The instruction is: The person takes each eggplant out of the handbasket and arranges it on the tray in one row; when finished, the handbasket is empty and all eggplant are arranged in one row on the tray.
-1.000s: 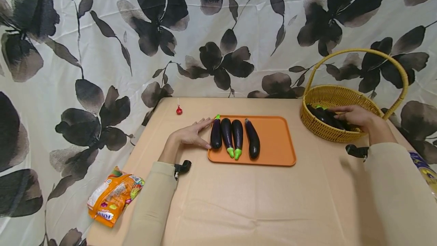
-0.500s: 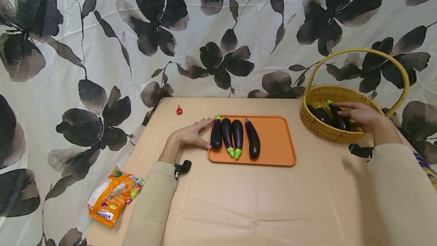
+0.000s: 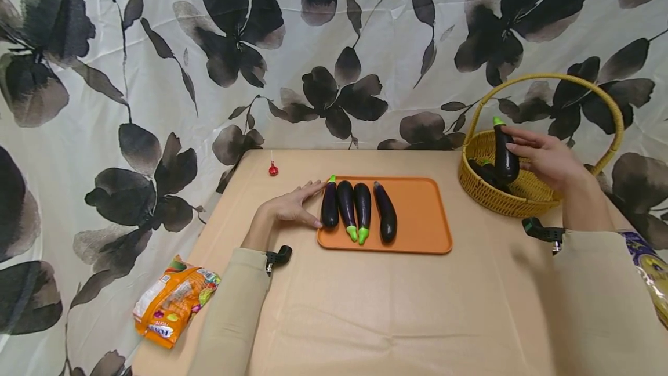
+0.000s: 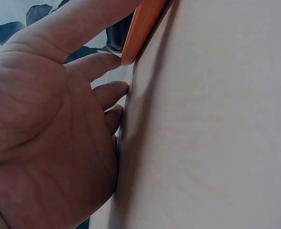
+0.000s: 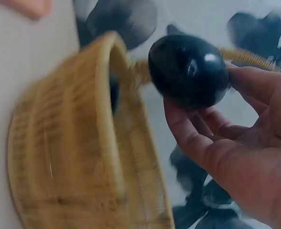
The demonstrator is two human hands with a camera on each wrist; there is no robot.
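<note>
Seemingly steadying the tray (image 3: 423, 213), your straight-fingered left hand (image 3: 289, 205) touches its edge — your right hand (image 3: 554, 160) grips an eggplant (image 3: 505, 160) above the basket (image 3: 503, 205).

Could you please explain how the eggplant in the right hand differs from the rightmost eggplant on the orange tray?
The held eggplant shows a bright green stem end; the rightmost tray eggplant shows no green. The held eggplant is gripped by the right hand at the basket, while the rightmost tray eggplant lies on the orange tray, untouched. Both are dark, glossy and elongated.
</note>
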